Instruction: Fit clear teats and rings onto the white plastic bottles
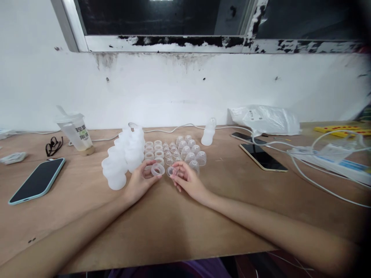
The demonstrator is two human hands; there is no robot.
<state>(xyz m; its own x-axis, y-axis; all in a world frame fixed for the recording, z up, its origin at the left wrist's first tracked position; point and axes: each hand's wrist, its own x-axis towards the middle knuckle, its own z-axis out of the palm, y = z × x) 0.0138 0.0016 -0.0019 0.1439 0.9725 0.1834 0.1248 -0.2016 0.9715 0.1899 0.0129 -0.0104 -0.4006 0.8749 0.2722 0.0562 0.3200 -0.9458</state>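
Between its thumb and fingers my left hand point(143, 178) holds a translucent screw ring point(158, 169), its opening turned toward me. Close by on the right, my right hand point(187, 178) pinches a clear bottle nipple point(171, 171) by its edge. Ring and nipple are apart, with a small gap between them. Behind my hands stand rows of more screw rings point(158, 143), small nipples point(173, 145) and clear dome caps point(195, 149). Frosted white bottle bodies point(116, 180) are grouped left of the rings. An assembled bottle point(208, 133) with a cap stands upright farther back.
At left are a phone point(39, 180), a plastic drink cup point(75, 133) with a straw, and black glasses point(54, 146). To the right lie another phone point(263, 157), white cables point(314, 185) and a white plastic bag point(265, 119). A wall rises behind the table point(185, 231).
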